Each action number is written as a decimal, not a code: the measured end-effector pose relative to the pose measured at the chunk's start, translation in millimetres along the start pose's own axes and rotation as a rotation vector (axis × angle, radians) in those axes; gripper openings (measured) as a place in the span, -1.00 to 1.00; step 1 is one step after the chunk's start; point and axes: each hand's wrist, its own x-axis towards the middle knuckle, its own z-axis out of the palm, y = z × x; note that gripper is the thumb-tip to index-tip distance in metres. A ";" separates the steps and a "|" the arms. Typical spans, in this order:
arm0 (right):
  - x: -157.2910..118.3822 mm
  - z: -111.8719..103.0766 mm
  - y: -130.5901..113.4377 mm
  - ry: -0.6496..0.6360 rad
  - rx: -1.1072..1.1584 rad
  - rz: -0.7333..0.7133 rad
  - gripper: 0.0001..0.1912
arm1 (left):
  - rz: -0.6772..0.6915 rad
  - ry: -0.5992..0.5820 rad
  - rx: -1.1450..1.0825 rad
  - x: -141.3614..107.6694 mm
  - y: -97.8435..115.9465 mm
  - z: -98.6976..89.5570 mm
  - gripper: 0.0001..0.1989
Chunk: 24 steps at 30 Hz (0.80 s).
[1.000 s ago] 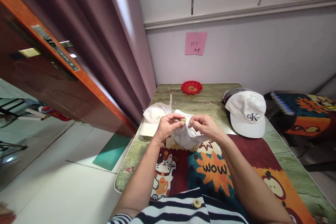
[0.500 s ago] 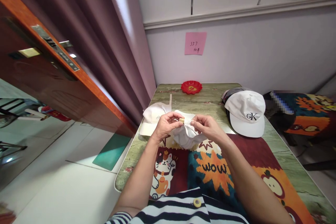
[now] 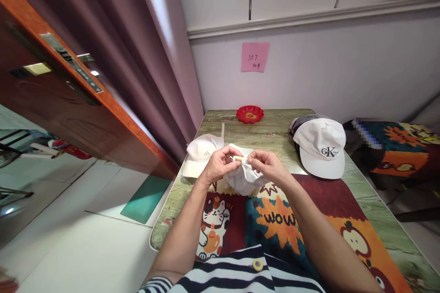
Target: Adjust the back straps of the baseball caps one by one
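Between my hands a white cap (image 3: 242, 183) sits on the colourful mat, its back strap toward me at the top. My left hand (image 3: 218, 165) pinches the strap beside a small gold-coloured buckle (image 3: 238, 159). Just right of that buckle, the thumb and fingers of my right hand (image 3: 266, 163) pinch the strap. Fingers partly cover the strap, so how it runs through the buckle is hard to see. Left of my left hand lies another white cap (image 3: 199, 153) with a small logo and its strap sticking up.
Stacked caps stand at the right, a white one (image 3: 321, 144) with "CK"-like letters on top. A red scalloped dish (image 3: 250, 114) is at the table's back. The printed mat (image 3: 340, 197) covers the table's front. An open door (image 3: 82, 110) stands at the left.
My right fingers have moved slightly left, closer to the buckle and my left fingers. The strap between the hands shows a shorter stretch. The other caps stay put.
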 end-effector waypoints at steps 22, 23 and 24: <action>2.2 -0.4 -3.7 -0.043 -0.001 0.030 -0.57 | -0.032 -0.004 0.097 1.4 0.5 3.9 -0.70; 2.2 -2.1 -3.4 -0.048 0.012 0.032 -0.57 | -0.026 -0.001 0.090 1.6 0.1 3.2 -0.69; 2.0 -4.4 -2.9 -0.053 0.030 0.039 -0.57 | -0.014 0.006 0.079 2.0 -0.5 2.0 -0.69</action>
